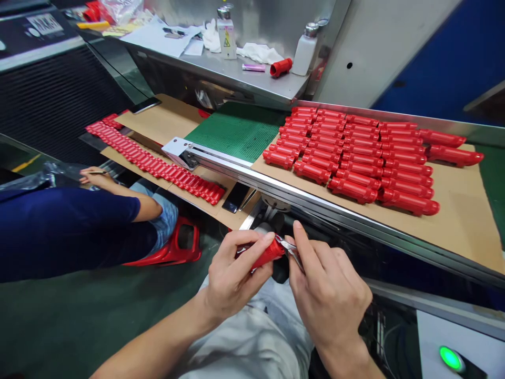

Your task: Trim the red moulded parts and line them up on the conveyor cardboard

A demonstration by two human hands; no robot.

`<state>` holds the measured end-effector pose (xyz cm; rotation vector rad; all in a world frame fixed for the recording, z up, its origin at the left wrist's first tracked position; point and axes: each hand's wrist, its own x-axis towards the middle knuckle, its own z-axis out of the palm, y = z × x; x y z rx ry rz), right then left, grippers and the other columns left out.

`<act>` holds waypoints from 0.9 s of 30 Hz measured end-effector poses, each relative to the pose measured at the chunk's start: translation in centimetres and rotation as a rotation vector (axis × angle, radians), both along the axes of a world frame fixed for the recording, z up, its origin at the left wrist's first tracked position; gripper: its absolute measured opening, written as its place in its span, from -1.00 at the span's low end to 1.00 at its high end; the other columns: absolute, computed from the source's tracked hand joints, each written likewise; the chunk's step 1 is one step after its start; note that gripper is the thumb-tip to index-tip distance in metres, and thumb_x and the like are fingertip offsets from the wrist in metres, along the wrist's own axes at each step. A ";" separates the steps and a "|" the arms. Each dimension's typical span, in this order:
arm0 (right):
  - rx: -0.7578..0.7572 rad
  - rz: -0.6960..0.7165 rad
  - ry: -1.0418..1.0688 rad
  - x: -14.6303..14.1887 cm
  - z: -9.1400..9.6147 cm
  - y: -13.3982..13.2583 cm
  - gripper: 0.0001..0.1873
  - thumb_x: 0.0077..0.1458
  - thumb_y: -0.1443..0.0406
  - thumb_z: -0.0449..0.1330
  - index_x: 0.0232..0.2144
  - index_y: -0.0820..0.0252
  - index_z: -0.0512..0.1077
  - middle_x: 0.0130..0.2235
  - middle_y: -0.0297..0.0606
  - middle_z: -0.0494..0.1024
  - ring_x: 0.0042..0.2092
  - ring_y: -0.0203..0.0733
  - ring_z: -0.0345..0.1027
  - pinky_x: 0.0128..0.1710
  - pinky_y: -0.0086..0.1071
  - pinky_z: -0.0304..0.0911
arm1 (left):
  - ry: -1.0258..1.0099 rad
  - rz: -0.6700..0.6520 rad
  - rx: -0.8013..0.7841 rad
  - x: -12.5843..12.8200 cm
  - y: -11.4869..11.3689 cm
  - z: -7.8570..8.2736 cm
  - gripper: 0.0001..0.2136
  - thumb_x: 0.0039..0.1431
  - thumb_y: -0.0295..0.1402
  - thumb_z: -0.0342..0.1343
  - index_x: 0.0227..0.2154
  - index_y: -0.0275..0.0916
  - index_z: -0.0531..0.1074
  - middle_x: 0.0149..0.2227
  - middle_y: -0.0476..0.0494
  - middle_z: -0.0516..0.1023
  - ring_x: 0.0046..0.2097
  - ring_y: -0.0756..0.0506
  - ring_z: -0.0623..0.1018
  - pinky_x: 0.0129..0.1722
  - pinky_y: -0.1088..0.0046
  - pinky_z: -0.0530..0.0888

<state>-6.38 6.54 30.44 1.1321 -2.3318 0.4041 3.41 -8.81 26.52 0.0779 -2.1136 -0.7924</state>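
The left grip (236, 276) pinches a red plastic tube (266, 253), its long axis lying nearly level, with its tip pointing right into metal nippers (291, 251) pinched in the right grip (327, 292).

A steel shelf (221, 79) crosses the upper middle before a pale grey panel (379, 52), with a blue wall (430, 58) at upper right, ribbed black panelling (59, 105) at left, and a dark green floor (82, 326) at lower left.

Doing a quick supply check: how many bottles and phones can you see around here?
Bottles: 2, a white bottle and a bottle with a yellow warning label
Phones: 2, a black phone and a dark phone
Total: 4
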 end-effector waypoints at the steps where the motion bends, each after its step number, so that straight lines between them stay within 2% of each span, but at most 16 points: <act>1: -0.006 -0.001 0.006 0.0 0.0 0.0 -0.54 0.40 0.24 0.35 0.28 0.20 0.52 -0.28 -0.40 0.67 -0.32 -0.18 0.27 -0.29 -0.24 0.16 | -0.002 0.003 0.001 0.0 0.0 0.1 -0.36 0.17 -0.72 0.34 0.31 -0.30 0.47 0.06 -0.22 0.50 0.06 -0.08 0.60 0.02 0.44 0.64; 7: -0.041 -0.014 0.082 -0.2 0.0 -0.1 -0.52 0.32 0.30 0.43 0.25 0.17 0.54 -0.21 -0.37 0.71 -0.28 -0.14 0.29 -0.28 -0.24 0.16 | 0.004 0.005 0.012 0.2 0.3 0.6 -0.39 0.16 -0.73 0.34 0.28 -0.33 0.49 0.04 -0.21 0.50 0.05 -0.08 0.58 0.01 0.44 0.63; 15: -0.016 0.035 0.144 -0.9 0.6 0.3 -0.44 0.22 0.33 0.50 0.23 0.19 0.56 -0.22 -0.33 0.71 -0.27 -0.11 0.27 -0.33 -0.20 0.07 | -0.010 -0.004 0.046 0.2 0.6 0.5 -0.38 0.17 -0.70 0.33 0.29 -0.27 0.49 0.03 -0.22 0.52 0.03 -0.11 0.60 -0.04 0.41 0.66; 23: 0.001 0.068 0.200 -1.3 0.4 0.9 -0.32 0.14 0.43 0.52 0.29 0.22 0.51 -0.16 -0.31 0.74 -0.25 -0.09 0.28 -0.32 -0.20 0.05 | -0.039 -0.016 0.088 0.2 0.9 1.1 -0.41 0.20 -0.69 0.30 0.28 -0.26 0.49 0.04 -0.21 0.52 0.02 -0.07 0.59 -0.03 0.44 0.65; 27: 0.016 0.079 0.206 -1.5 0.5 1.0 -0.33 0.15 0.41 0.52 0.29 0.22 0.51 -0.14 -0.31 0.75 -0.25 -0.09 0.28 -0.32 -0.19 0.04 | -0.045 -0.017 0.097 0.2 0.9 0.9 -0.43 0.20 -0.68 0.30 0.27 -0.27 0.50 0.04 -0.20 0.52 0.02 -0.06 0.59 0.01 0.45 0.64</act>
